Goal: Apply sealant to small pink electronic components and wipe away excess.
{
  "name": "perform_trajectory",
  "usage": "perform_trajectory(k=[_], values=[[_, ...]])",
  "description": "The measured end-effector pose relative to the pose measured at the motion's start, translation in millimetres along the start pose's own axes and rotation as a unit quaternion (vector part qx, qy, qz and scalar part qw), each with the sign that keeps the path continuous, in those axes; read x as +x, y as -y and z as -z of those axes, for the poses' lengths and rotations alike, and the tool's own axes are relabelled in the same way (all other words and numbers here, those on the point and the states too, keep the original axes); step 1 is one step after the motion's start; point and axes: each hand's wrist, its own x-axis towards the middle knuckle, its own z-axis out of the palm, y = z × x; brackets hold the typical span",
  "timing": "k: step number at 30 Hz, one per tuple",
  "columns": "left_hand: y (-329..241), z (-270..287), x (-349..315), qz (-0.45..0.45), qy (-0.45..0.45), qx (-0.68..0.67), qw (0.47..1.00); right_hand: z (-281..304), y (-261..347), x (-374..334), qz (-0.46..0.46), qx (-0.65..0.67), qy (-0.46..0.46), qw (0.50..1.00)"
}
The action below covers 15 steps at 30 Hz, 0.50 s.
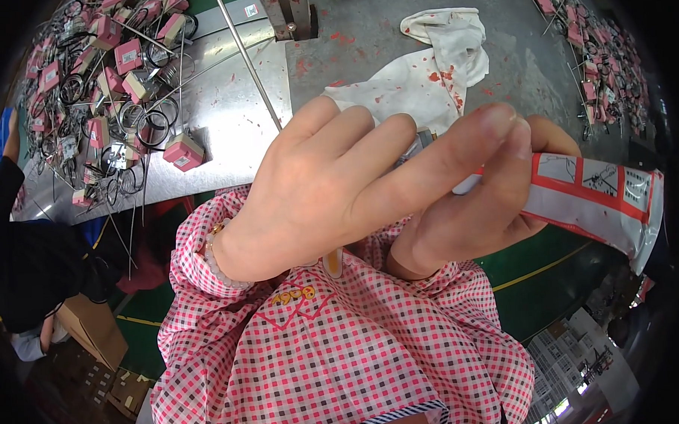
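Observation:
My left hand and my right hand are raised close to the camera, both closed on a white squeeze tube with red bands and small pictures. The tube's flat crimped end points to the right. My left thumb and fingers pinch its neck end, where a grey cap part shows between the fingers. My right hand wraps the tube from below. Both sleeves are red and white checked cloth.
A white rag with red stains lies on the grey metal table. Several pink box parts with coiled wires are heaped at the left; more lie at the far right. Another person's dark sleeve is at the left, cardboard boxes below.

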Motion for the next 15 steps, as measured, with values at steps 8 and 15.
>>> perform_trajectory(k=[8, 15], values=[[1.2, -1.6, 0.4, 0.0, -0.009, 0.003, 1.0, 1.0, -2.8, 0.8, -0.019, 0.078, -0.039, 0.996], [2.7, -1.5, -1.0, 0.002, -0.009, 0.002, 1.0, 5.9, -4.3, -0.5, 0.003, -0.031, 0.045, 0.998]])
